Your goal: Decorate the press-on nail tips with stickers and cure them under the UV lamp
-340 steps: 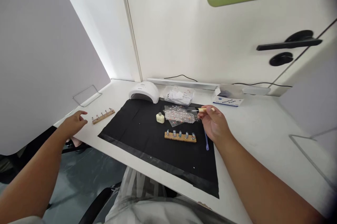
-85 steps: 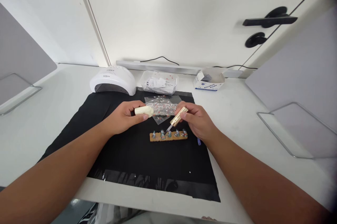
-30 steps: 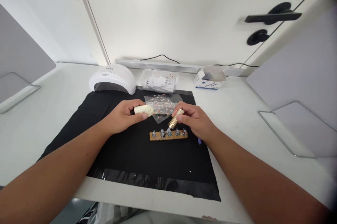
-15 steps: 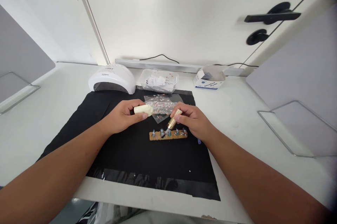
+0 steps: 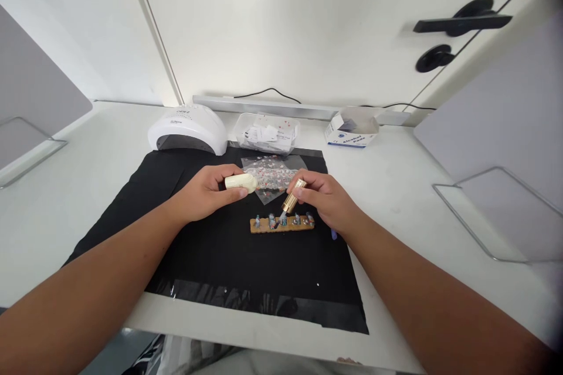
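My left hand (image 5: 214,190) is closed around a pale cream nail polish bottle (image 5: 240,183), held tilted on its side above the black mat (image 5: 220,257). Between the fingers of my right hand (image 5: 317,193) is a gold-capped nail polish brush (image 5: 294,198), slanting down to the left. Its bristles are at the decorated nail tips (image 5: 272,220), near the second and third from the left; exact contact is hard to tell. Several such tips stand in a row on a tan strip (image 5: 281,229) lying on the mat. Behind it are clear sheets of small stickers (image 5: 268,178).
A white nail lamp (image 5: 187,129) stands at the back left. A clear plastic box (image 5: 266,133) with packets sits at the back middle, and an alcohol pads box (image 5: 352,128) to its right. A small purple item (image 5: 334,235) lies by my right wrist.
The brush has shifted very slightly to the right along the nail tips. Both hands keep their holds, and the whole view has moved a little.
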{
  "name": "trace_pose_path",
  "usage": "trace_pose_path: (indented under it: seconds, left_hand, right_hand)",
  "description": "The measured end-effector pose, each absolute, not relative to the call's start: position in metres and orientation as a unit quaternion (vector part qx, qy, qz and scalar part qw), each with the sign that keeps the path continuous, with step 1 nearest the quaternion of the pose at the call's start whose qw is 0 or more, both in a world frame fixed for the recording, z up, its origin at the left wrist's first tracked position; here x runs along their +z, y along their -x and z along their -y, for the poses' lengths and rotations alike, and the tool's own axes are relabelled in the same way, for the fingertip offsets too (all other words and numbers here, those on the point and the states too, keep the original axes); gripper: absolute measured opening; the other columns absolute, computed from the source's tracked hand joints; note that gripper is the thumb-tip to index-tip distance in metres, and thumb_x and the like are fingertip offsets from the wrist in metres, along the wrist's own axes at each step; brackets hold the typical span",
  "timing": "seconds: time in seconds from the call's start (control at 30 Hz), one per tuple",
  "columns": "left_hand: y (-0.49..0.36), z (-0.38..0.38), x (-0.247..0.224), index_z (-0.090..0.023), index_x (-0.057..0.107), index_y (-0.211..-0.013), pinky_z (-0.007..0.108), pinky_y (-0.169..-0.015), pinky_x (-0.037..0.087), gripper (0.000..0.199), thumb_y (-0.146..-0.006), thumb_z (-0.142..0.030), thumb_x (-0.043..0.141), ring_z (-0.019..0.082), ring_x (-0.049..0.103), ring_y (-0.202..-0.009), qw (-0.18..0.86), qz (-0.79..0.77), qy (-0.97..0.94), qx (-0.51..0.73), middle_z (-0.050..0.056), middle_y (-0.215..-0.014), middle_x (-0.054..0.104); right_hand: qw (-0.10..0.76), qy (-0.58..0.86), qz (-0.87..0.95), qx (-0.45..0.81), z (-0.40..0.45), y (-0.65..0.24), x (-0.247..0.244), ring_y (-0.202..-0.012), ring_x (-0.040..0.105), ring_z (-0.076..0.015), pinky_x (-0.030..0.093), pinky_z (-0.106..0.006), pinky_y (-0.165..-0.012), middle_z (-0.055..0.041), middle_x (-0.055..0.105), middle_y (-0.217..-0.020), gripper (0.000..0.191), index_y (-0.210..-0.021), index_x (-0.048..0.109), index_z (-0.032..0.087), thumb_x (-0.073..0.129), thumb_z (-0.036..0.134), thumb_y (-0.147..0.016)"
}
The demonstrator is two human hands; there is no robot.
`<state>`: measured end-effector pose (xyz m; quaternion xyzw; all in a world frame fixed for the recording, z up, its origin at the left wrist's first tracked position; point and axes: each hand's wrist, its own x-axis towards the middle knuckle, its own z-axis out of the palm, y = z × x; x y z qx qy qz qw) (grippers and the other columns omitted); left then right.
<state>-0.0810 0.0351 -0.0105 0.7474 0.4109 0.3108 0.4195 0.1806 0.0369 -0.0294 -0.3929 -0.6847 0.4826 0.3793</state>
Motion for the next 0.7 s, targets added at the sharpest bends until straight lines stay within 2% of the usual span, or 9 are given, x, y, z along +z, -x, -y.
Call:
trace_pose_path:
  seconds: [0.17, 0.4, 0.6, 0.7]
  left_hand:
    - [0.0807, -0.0356, -0.0113, -0.013, 0.065, -0.088, 0.022, -0.059, 0.036, 0.027, -0.082, -0.039, 0.066, 0.011, 0.048, -0.065, 0.419, -0.408, -0.749, 0.311, 0.000, -0.074, 0.057]
    - [0.0810, -0.0362, -0.0112, -0.013, 0.065, -0.088, 0.022, -0.060, 0.035, 0.027, -0.083, -0.039, 0.065, 0.011, 0.047, -0.066, 0.416, -0.409, -0.751, 0.310, 0.000, -0.074, 0.056]
    - [0.0808, -0.0355, -0.0106, -0.013, 0.065, -0.088, 0.022, -0.059, 0.035, 0.028, -0.083, -0.040, 0.065, 0.011, 0.047, -0.065, 0.421, -0.408, -0.748, 0.312, 0.000, -0.073, 0.056]
    - [0.0808, -0.0361, -0.0112, -0.012, 0.065, -0.088, 0.022, -0.060, 0.035, 0.028, -0.083, -0.040, 0.065, 0.011, 0.047, -0.066, 0.417, -0.405, -0.752, 0.310, 0.000, -0.074, 0.056]
  right_hand:
    - [0.398, 0.380, 0.678, 0.488, -0.0372, -0.1813, -0.0275, -0.062, 0.047, -0.0128, 0.037, -0.029, -0.062, 0.0007, 0.056, -0.069, 0.017, -0.072, 0.065, 0.020, 0.062, 0.034, -0.079]
    - [0.366, 0.389, 0.700, 0.473, -0.0362, -0.1820, -0.0294, -0.066, 0.049, -0.0139, 0.038, -0.030, -0.065, -0.0005, 0.054, -0.076, 0.018, -0.074, 0.066, 0.020, 0.061, 0.036, -0.081]
    - [0.405, 0.362, 0.674, 0.502, -0.0375, -0.1819, -0.0291, -0.062, 0.047, -0.0129, 0.037, -0.029, -0.063, 0.0006, 0.056, -0.070, 0.015, -0.075, 0.066, 0.020, 0.061, 0.034, -0.080]
    - [0.388, 0.370, 0.687, 0.490, -0.0356, -0.1810, -0.0275, -0.063, 0.047, -0.0131, 0.037, -0.030, -0.063, 0.0001, 0.055, -0.073, 0.016, -0.075, 0.067, 0.020, 0.061, 0.034, -0.080]
